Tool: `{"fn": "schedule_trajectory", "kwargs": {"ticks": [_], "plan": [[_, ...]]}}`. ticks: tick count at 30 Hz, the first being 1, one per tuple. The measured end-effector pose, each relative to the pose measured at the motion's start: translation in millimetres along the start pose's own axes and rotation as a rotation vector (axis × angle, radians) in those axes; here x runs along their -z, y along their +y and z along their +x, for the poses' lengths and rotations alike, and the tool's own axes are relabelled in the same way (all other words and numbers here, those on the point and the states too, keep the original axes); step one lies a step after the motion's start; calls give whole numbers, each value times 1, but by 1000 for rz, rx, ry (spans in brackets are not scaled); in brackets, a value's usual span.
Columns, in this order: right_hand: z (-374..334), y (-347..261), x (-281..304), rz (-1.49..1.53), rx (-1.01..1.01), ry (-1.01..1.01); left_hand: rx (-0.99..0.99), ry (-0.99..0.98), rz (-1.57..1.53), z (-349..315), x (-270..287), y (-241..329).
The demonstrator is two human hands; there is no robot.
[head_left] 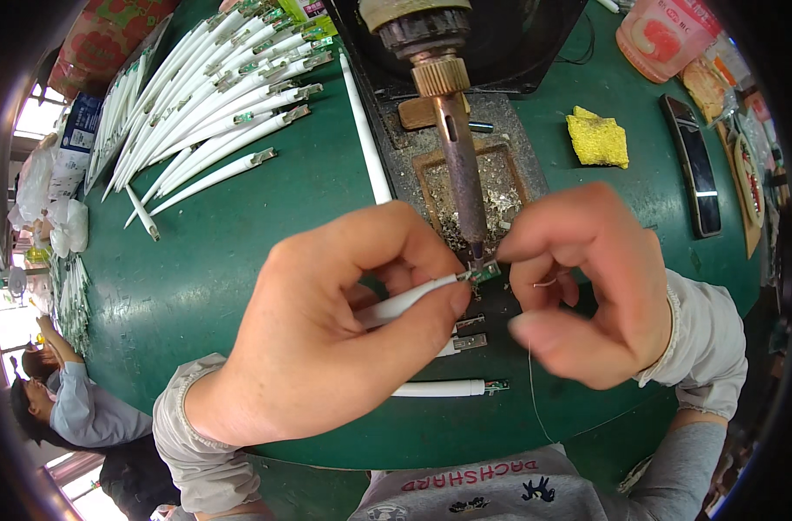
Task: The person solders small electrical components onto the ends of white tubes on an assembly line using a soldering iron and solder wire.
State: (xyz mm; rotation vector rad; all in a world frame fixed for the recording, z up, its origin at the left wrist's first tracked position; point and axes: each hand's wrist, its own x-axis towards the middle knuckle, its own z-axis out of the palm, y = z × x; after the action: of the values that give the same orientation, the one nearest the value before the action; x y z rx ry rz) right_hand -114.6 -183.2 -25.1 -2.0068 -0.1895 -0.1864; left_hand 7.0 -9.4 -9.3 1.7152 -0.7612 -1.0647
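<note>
My left hand (335, 330) pinches a thin white tube (404, 302) whose end carries a small green circuit board (484, 272). The board sits right under the tip of a fixed soldering iron (461, 165) that points down toward me. My right hand (591, 282) is curled beside the board and holds a fine solder wire (531, 382) that trails down past my wrist. Three more white tubes lie under my hands, one (439, 388) nearest me.
A fan of several white tubes (213, 95) lies at the back left of the green table (196, 269). A yellow sponge (597, 137), a dark phone (693, 165) and a pink container (669, 30) are at the right. Another person (75, 408) sits lower left.
</note>
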Motion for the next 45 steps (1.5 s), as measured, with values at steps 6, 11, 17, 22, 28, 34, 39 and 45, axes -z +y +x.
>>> {"fn": "schedule_trajectory", "kwargs": {"ticks": [6,11,17,22,28,34,39,45], "plan": [[-1,1,-4,201,-100,61,-14,44,-42,0,2,3],[0,-1,-5,122,-87,43,-43,68,-105,-1,2,8],[1,-1,-6,137,-117,42,-98,84,-109,-2,1,7],[1,0,-7,97,-67,36,-102,84,-94,-3,2,7],[-1,3,-4,83,-44,-1,65,59,-176,-4,5,11],[0,1,-2,-154,22,49,11,47,-111,-5,4,5],[-1,1,-8,-222,63,93,-53,34,3,-6,1,3],[5,11,-13,-324,290,122,-6,17,121,-8,-2,6]]}}
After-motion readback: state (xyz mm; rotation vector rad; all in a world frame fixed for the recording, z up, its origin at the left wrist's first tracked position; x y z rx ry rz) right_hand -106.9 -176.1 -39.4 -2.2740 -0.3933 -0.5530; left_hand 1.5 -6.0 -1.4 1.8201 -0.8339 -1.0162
